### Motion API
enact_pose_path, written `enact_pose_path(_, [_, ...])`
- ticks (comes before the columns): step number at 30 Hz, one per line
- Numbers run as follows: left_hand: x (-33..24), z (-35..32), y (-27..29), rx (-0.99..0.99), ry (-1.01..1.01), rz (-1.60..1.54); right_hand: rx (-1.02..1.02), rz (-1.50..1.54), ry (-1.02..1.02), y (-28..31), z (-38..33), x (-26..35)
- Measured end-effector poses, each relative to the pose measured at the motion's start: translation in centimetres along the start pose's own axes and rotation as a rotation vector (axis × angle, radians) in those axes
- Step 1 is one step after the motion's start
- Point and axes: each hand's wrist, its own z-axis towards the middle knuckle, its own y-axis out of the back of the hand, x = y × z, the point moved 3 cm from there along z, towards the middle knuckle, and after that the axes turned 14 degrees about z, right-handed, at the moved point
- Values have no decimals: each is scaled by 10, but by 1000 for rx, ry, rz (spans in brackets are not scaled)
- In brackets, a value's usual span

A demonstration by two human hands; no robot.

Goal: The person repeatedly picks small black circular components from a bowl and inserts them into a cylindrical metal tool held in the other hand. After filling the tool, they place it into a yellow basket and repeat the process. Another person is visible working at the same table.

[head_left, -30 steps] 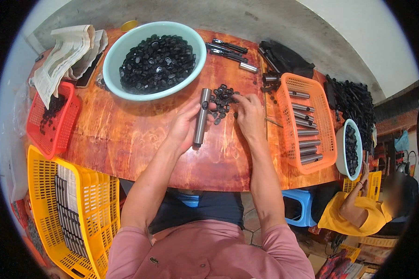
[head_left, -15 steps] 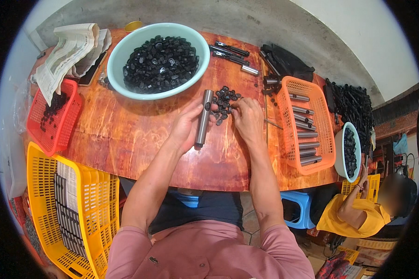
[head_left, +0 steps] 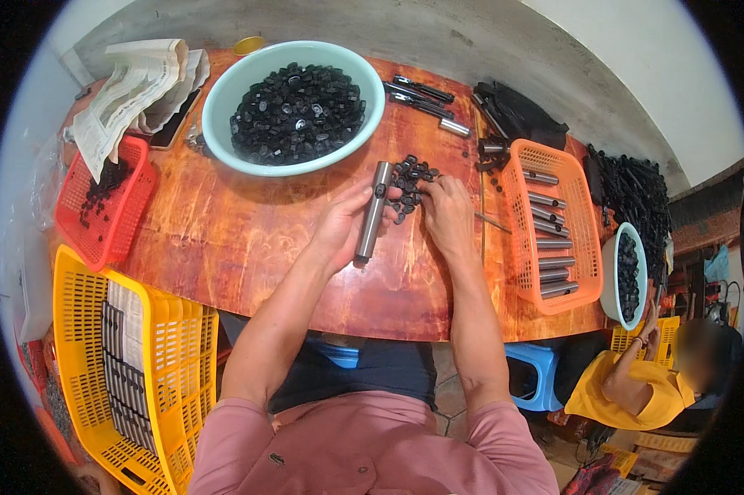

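So your left hand [head_left: 343,227] grips one grey metal tube [head_left: 372,212]; your right hand [head_left: 446,216], fingers curled, picks among small black caps [head_left: 411,177] on the orange tabletop [head_left: 223,239]. Many caps remain.

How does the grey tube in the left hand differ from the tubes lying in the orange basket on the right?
The grey tube is held in the left hand, lifted off the table and pointing away from the person; the basket tubes lie loose, crosswise, stacked in a row in the orange basket. The held tube's far end meets the right hand over small black caps; the basket tubes are untouched. Both look like similar grey metal cylinders.
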Motion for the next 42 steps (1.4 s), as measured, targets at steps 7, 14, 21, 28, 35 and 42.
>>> enact_pose_path(7, [2,3,2,7,5,-26,-2,432,-437,2,-11,-1])
enact_pose_path(14, [0,1,0,-7,-14,-12,323,419,-461,14,-15,29])
enact_pose_path(21, [0,2,2,11,-14,-6,3,151,-335,41,-16,16])
enact_pose_path(28, [2,1,-3,41,16,-50,114,-411,-318,83,-23,-23])
enact_pose_path(35, [4,2,-1,26,30,-5,126,-436,-318,66,-30,-29])
enact_pose_path(42, [8,1,-2,39,15,30,-247,965,-512,71,-15,23])
